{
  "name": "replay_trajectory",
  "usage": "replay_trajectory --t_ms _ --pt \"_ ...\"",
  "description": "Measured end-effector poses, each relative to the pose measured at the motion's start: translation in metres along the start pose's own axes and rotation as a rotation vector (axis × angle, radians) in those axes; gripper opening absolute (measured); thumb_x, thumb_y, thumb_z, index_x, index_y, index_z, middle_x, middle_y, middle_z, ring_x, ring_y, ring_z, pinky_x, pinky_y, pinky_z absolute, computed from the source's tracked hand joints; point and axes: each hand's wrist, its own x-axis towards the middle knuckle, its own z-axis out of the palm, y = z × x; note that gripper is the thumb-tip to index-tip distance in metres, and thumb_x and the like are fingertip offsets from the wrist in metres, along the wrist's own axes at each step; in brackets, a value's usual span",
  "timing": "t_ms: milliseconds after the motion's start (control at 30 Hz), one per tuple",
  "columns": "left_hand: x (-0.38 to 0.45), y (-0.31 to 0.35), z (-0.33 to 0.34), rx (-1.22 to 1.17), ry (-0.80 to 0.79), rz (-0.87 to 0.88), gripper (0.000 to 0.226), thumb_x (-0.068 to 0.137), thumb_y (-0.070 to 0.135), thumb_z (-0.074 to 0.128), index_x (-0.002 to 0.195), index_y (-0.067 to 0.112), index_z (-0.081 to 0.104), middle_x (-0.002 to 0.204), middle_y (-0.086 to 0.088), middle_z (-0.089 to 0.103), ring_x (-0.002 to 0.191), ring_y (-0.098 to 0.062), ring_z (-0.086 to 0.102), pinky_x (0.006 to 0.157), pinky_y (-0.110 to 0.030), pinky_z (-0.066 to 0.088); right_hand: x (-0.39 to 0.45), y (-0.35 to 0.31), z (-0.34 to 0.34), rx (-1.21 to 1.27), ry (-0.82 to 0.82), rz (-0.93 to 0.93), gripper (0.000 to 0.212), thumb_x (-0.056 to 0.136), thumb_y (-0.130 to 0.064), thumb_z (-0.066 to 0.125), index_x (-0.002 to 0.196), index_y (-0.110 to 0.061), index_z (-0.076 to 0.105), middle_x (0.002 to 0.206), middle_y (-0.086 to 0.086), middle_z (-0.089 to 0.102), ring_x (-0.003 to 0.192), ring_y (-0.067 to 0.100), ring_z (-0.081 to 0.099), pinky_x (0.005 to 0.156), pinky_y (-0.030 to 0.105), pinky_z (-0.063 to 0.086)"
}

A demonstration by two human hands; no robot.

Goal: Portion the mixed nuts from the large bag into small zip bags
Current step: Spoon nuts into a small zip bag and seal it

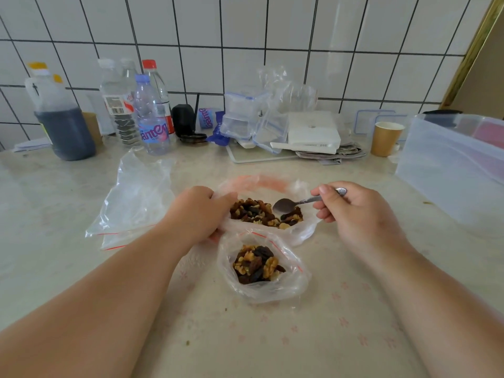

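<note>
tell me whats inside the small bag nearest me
The small zip bag holds a pile of mixed nuts, walnuts and dark raisins on top. Whatever lies beneath the pile is covered.

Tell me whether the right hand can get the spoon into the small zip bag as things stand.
Probably yes. The small zip bag lies open-mouthed just near of the large bag, nothing covers it, and the right hand holds the spoon close by.

You get bright, even, soft daylight; shadows under the forearms are faint. The tiles (245,28) at upper centre look washed out, with a pale glare streak at upper right. Wide-angle bending curves the grout lines, strongest at the left and right edges. Centre is fairly sharp; the bottles (141,105) at upper left and the frame's corners look soft.
</note>
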Motion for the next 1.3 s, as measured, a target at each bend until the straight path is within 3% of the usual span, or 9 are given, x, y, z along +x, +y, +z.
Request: replay_trajectory --t_ms 167,400,600,1000,1167,1300 --pt "0.000 -0.003 0.004 0.003 0.026 0.072 0.041 0.102 0.053 0.046 0.084 0.019 0.061 0.079 -0.002 0.067 0.070 -0.017 0.062 0.055 -0.029 0.039 0.005 0.009 0.005 0.156 -0.001 0.147 0.024 0.100 -0.024 0.056 0.086 -0.024 0.076 0.075 -0.004 0.076 0.069 0.012 0.071 0.075 0.033 0.056" --pt "-0.004 -0.001 0.007 -0.034 0.040 0.142 0.041 0.104 0.049 0.047 0.081 0.018 0.058 0.078 -0.002 0.062 0.070 -0.017 0.056 0.055 -0.030 0.034 0.006 0.009 0.014 0.415 -0.067 0.307 0.027 0.101 -0.016 0.053 0.086 -0.005 0.072 0.062 0.001 0.070 0.054 0.009 0.062 0.050 0.019 0.050" --pt "-0.007 0.000 0.006 -0.086 0.036 0.139 0.047 0.105 0.052 0.044 0.080 0.016 0.062 0.075 -0.004 0.064 0.069 -0.019 0.058 0.055 -0.031 0.035 0.009 0.005 0.012 0.552 0.014 0.467 0.026 0.100 -0.015 0.053 0.082 -0.006 0.070 0.058 0.002 0.066 0.046 0.005 0.059 0.045 0.017 0.049" --pt "-0.008 -0.003 0.007 -0.169 0.005 0.142 0.051 0.103 0.057 0.044 0.081 0.015 0.064 0.072 -0.004 0.066 0.067 -0.022 0.061 0.059 -0.034 0.043 0.012 -0.001 -0.003 0.751 -0.021 0.474 0.033 0.100 -0.019 0.053 0.075 -0.006 0.071 0.055 0.004 0.064 0.045 0.009 0.055 0.042 0.019 0.044" --pt "-0.007 -0.004 0.008 -0.187 -0.014 0.145 0.050 0.102 0.058 0.045 0.076 0.019 0.061 0.066 0.001 0.062 0.064 -0.019 0.059 0.060 -0.034 0.045 0.007 -0.009 -0.009 0.808 -0.166 0.445 0.043 0.098 -0.018 0.051 0.064 -0.006 0.074 0.055 0.007 0.058 0.044 0.012 0.049 0.040 0.020 0.040" --pt "-0.006 -0.006 0.009 -0.177 -0.014 0.140 0.051 0.102 0.058 0.045 0.078 0.017 0.063 0.063 0.003 0.061 0.062 -0.018 0.059 0.059 -0.034 0.046 0.000 -0.014 -0.009 0.736 -0.256 0.318 0.036 0.097 -0.018 0.056 0.069 -0.006 0.075 0.059 0.009 0.060 0.049 0.013 0.052 0.045 0.020 0.044"
